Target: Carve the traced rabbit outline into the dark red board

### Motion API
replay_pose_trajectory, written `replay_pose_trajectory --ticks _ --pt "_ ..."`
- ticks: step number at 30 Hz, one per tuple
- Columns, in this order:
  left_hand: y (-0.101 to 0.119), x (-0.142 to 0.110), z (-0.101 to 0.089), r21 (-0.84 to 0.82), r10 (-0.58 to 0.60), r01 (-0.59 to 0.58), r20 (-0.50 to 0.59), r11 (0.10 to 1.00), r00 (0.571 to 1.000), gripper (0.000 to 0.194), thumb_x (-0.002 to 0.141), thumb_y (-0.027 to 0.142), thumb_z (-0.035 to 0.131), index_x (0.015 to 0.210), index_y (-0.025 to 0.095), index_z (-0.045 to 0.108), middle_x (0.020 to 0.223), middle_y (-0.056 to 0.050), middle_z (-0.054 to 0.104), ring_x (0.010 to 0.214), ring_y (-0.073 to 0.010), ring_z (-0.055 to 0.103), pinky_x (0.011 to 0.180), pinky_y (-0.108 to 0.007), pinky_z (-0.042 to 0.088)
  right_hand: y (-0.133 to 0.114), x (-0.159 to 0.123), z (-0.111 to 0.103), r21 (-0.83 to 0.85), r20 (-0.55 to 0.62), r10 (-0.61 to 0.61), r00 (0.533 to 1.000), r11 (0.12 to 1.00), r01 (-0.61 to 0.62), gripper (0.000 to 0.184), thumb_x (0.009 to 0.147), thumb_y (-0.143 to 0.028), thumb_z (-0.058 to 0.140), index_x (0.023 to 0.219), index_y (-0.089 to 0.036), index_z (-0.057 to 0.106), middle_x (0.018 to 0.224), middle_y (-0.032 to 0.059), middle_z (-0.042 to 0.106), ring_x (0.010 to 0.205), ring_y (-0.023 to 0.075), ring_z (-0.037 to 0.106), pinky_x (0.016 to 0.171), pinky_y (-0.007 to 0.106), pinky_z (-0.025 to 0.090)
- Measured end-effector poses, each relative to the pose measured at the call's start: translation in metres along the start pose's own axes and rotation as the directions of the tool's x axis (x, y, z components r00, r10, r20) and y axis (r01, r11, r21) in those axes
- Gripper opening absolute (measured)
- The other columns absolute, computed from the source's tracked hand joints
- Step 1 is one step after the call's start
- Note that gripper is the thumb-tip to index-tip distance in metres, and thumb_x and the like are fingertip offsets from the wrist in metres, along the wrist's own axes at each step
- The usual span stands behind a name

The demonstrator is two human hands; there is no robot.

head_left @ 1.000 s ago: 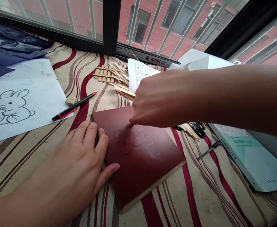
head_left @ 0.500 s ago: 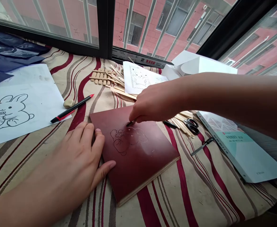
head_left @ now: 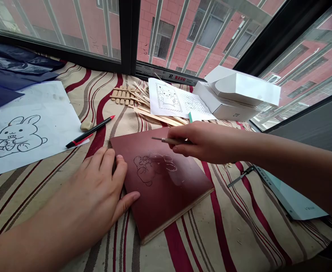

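Observation:
A reddish-brown wooden board (head_left: 166, 204) lies slanted on the striped cloth, with a rabbit outline (head_left: 144, 170) marked on its face. Along its left edge rests my left hand (head_left: 100, 189), holding it with bent fingers at the side and the thumb on top. My right hand (head_left: 188, 139) is closed round a slim carving tool (head_left: 161, 139). The tool's metal tip points left over the board's far part, apart from the drawn lines. Part of the rabbit's ears looks paler than the dark lines.
To the left lie a paper with a rabbit drawing (head_left: 21, 132), an eraser (head_left: 85, 126) and a black pen (head_left: 90, 131). Wooden sticks (head_left: 154, 113), a printed sheet (head_left: 168, 96) and a white box (head_left: 233, 100) stand behind. A small file (head_left: 241, 176) and a book (head_left: 298, 200) lie right.
My right hand has lifted the tool off the drawing and moved right, turning so the tool lies nearly level. My left hand stays at the board's edge.

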State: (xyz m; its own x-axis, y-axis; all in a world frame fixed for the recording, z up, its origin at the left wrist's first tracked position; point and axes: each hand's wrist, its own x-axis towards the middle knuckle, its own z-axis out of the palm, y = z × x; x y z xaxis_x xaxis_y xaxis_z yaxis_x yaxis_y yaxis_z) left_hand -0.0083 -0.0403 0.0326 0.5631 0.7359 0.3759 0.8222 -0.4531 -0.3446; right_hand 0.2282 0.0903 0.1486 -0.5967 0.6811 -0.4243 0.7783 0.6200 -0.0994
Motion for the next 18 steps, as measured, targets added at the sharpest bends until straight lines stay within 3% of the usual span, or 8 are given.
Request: replay_pose_trajectory --ticks 2,4,7,11,16,18 --pt "0.001 0.0 0.0 0.004 -0.008 0.008 -0.008 1.0 1.0 0.058 0.106 0.041 0.039 0.112 -0.003 0.076 0.11 -0.038 0.074 0.104 -0.05 0.075 0.077 -0.056 0.065 0.003 -0.002 0.002 -0.057 0.037 -0.024 0.999 0.998 0.026 0.023 0.109 -0.03 0.056 0.105 -0.02 0.077 0.096 0.0063 0.079 0.072 0.0161 0.06 0.067 0.031 0.038" --pt "0.002 0.0 0.0 0.006 -0.021 0.021 -0.009 1.0 1.0 0.058 0.106 0.041 0.039 0.112 -0.003 0.076 0.111 -0.039 0.074 0.106 -0.0503 0.075 0.079 -0.056 0.065 0.004 -0.003 0.005 -0.056 0.057 -0.024 0.998 0.998 0.027 0.031 0.111 -0.033 0.054 0.124 -0.021 0.08 0.098 0.0072 0.081 0.074 0.0176 0.063 0.069 0.032 0.039" --pt "0.004 0.0 0.0 0.012 -0.037 0.037 -0.002 0.999 0.999 0.06 0.107 0.041 0.035 0.113 -0.002 0.076 0.113 -0.038 0.074 0.108 -0.0495 0.075 0.081 -0.056 0.066 0.006 -0.004 0.01 0.008 0.042 -0.034 0.999 0.999 0.034 0.044 0.112 -0.033 0.052 0.152 -0.025 0.07 0.103 0.0078 0.083 0.079 0.02 0.069 0.072 0.032 0.042" --pt "0.006 -0.002 0.001 0.032 -0.057 0.057 0.01 0.998 0.998 0.062 0.107 0.041 0.031 0.115 -0.001 0.077 0.115 -0.037 0.075 0.11 -0.0485 0.075 0.082 -0.056 0.066 0.01 -0.004 0.022 0.053 -0.006 -0.099 0.995 0.994 0.099 0.043 0.111 -0.029 0.053 0.147 -0.028 0.076 0.111 0.0064 0.085 0.086 0.0195 0.071 0.074 0.031 0.043" --pt "0.002 -0.003 0.001 0.025 -0.023 0.023 0.006 0.999 1.0 0.064 0.109 0.042 0.031 0.117 -0.003 0.075 0.114 -0.037 0.074 0.111 -0.05 0.075 0.083 -0.057 0.066 0.014 0.0 0.027 0.114 -0.012 -0.156 0.988 0.981 0.156 0.041 0.11 -0.026 0.054 0.14 -0.026 0.082 0.085 0.0027 0.082 0.066 0.0146 0.065 0.07 0.029 0.042" --pt "0.001 -0.002 0.001 0.011 -0.018 0.018 0.003 1.0 1.0 0.063 0.109 0.041 0.031 0.116 -0.004 0.075 0.114 -0.039 0.074 0.11 -0.0507 0.075 0.081 -0.057 0.066 0.014 0.001 0.026 0.117 -0.004 -0.173 0.985 0.978 0.172 0.039 0.11 -0.026 0.054 0.134 -0.026 0.084 0.086 0.003 0.083 0.067 0.0146 0.065 0.07 0.029 0.043"
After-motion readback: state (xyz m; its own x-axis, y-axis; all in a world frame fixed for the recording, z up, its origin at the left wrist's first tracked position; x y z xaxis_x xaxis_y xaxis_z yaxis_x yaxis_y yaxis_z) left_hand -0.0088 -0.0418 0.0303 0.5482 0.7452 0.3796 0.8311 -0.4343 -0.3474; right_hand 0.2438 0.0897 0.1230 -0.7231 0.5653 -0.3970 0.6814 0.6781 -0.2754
